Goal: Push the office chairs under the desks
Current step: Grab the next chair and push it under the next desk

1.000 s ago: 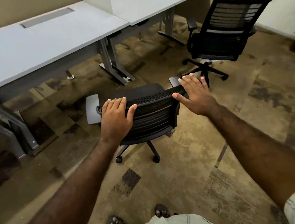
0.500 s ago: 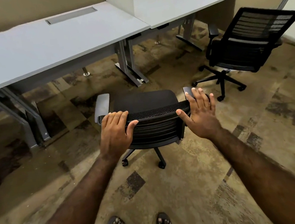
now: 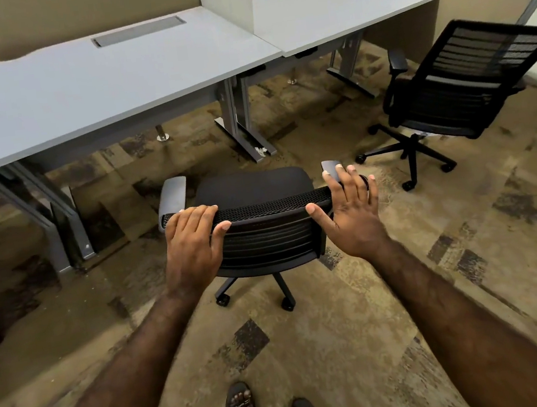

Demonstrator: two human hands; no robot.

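A long pale grey laminate table [image 3: 84,90] on grey metal legs spans the left. In front of it, on the mottled brown carpet [image 3: 343,329], stands a black mesh-backed office chair [image 3: 264,237] with grey armrests, clear of the table's front edge. The left hand [image 3: 193,246] grips the backrest's top rim, fingers curled over it. The right hand [image 3: 354,213] spreads its fingers wide and straight at the rim's right end. A second grey table [image 3: 348,7] adjoins; a second black slatted chair [image 3: 462,84] sits near its right corner.

Black mesh chair [image 3: 264,234], grey armrests [image 3: 173,191], pale grey bench [image 3: 77,88], mottled tan-and-brown patchwork carpet [image 3: 345,346], second black chair [image 3: 469,84].
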